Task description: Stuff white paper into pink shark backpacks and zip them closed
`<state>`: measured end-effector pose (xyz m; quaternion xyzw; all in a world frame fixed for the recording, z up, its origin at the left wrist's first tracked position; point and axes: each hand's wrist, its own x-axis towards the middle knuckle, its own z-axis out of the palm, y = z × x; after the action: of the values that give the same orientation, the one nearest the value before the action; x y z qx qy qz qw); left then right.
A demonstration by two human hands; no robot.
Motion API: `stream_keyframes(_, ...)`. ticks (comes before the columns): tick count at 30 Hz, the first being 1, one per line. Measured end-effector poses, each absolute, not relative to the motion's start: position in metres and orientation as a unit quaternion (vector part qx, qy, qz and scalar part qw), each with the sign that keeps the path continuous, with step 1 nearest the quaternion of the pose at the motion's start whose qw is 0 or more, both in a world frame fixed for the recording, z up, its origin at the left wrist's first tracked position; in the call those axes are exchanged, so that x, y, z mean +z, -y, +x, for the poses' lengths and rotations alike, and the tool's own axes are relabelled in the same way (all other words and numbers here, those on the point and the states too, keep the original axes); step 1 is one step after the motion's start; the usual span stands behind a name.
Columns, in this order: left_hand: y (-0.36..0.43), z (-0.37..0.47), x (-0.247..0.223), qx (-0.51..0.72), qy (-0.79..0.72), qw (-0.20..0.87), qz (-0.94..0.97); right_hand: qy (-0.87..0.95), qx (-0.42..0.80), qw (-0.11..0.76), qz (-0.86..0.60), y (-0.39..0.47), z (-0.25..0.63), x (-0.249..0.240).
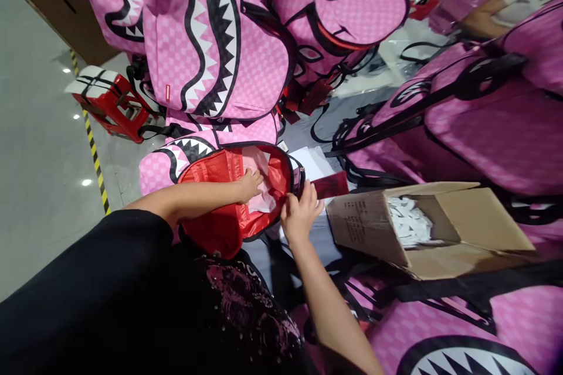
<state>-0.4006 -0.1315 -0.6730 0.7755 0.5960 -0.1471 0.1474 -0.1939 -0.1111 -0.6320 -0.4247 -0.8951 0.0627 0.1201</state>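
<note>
A pink checkered backpack with a shark-teeth print lies unzipped in front of me, its red lining exposed. Inside it is crumpled whitish paper. My left hand reaches into the opening, its fingers curled at the paper; the fingertips are partly hidden. At the right end of the opening, my right hand grips the backpack's edge with thumb and fingers. A dark red tag sticks out just beyond those fingers.
To the right stands an open cardboard box holding white strips. Several pink backpacks are piled behind and at the right. A red and white stool stands on the floor at left, near yellow-black tape. Another person's hand shows at upper right.
</note>
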Motion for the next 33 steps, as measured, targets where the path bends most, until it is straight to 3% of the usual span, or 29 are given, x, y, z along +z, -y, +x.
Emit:
stream_keyframes(3, 0.125, -0.404, -0.663, -0.138, -0.582, 0.131, 0.791, 0.884, 0.171, 0.128, -0.417, 0.142, -0.226, -0.645)
stream_keyframes(11, 0.114, -0.414, -0.631, -0.109, -0.622, 0.062, 0.773, 0.753, 0.305, -0.051, -0.580, 0.152, -0.275, -0.695)
stream_keyframes(20, 0.082, -0.419, -0.643, -0.163, -0.710, 0.111, 0.676, 0.765, 0.279, -0.061, -0.578, 0.149, -0.279, -0.693)
stream_keyframes(27, 0.069, -0.418, -0.642, -0.149, -0.726, 0.113, 0.662, 0.738, 0.327, -0.055, -0.587, 0.139, -0.277, -0.694)
stream_keyframes(33, 0.077, -0.416, -0.635, -0.126, -0.726, 0.103, 0.668, 0.790, 0.286, -0.014, -0.542, 0.156, -0.277, -0.692)
